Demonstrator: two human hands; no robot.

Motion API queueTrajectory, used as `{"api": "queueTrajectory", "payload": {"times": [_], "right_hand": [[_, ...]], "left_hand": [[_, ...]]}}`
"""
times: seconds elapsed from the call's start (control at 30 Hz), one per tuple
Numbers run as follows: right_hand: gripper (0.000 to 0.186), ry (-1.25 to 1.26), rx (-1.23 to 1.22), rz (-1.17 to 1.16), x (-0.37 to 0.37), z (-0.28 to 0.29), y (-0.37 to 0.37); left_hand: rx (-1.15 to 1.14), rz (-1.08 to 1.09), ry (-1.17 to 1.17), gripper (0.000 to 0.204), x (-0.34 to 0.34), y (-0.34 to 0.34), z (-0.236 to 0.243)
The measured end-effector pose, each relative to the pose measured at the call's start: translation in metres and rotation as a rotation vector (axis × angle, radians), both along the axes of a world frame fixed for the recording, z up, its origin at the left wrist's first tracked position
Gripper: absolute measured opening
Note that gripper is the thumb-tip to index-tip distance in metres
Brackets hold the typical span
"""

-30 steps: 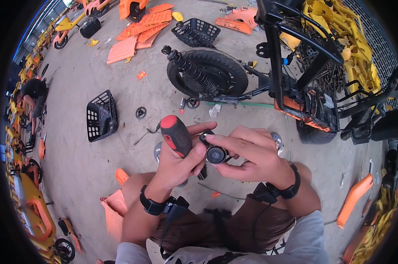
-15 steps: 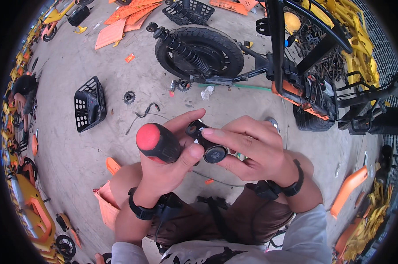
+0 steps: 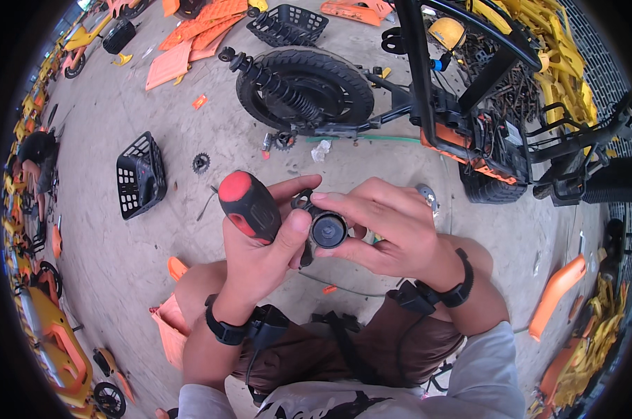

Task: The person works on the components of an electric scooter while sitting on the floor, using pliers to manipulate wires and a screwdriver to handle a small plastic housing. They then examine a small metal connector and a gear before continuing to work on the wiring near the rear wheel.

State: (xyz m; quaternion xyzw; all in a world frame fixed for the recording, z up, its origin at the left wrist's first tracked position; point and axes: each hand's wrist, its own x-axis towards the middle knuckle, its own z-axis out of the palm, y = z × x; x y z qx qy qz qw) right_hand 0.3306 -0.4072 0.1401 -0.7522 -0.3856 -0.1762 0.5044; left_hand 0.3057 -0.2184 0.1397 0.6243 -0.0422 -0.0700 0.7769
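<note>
A black basket (image 3: 140, 174) lies on the concrete floor (image 3: 120, 265) at the left, a small sprocket (image 3: 201, 163) just beside it. Farther up, a black wheel (image 3: 305, 85) with a coil spring (image 3: 270, 82) across it joins a dark bike frame (image 3: 469, 91). Orange panels (image 3: 197, 28) and a second basket (image 3: 288, 24) lie along the top. An orange strip (image 3: 555, 297) lies at the right.

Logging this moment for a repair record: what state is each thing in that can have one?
Left hand: closed around the screwdriver, red-capped handle up.
Right hand: gripping the small black round part.
Black basket: lying tipped on the concrete.
Bike frame: stripped, lying on the floor.
</note>
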Motion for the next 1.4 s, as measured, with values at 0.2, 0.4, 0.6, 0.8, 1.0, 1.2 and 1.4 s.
{"api": "queueTrajectory", "payload": {"times": [0.2,0.4,0.6,0.8,1.0,1.2,1.4], "right_hand": [[0.05,0.021,0.006,-0.033,-0.002,-0.002,-0.001],[0.041,0.252,0.044,-0.097,-0.007,0.006,0.003],[0.035,1.109,0.349,-0.043,0.006,-0.008,0.004],[0.039,0.477,0.184,-0.129,-0.007,-0.007,0.011],[0.04,0.313,0.175,-0.185,-0.012,-0.006,0.011],[0.041,0.25,0.169,-0.179,-0.013,-0.004,0.01],[0.042,0.188,0.165,-0.173,-0.014,-0.006,0.01]], "left_hand": [[-0.027,0.01,0.024,0.044,0.001,-0.006,-0.001],[-0.003,0.021,0.115,0.038,0.007,-0.007,-0.002],[0.022,-0.067,0.318,0.035,0.019,-0.004,-0.01],[-0.073,-0.03,0.213,0.039,0.015,-0.006,-0.006],[-0.116,-0.08,0.125,0.051,0.013,-0.004,-0.006],[-0.19,-0.131,0.104,0.059,0.011,0.0,-0.011],[-0.246,-0.207,0.113,0.06,0.011,0.005,-0.01]]}}
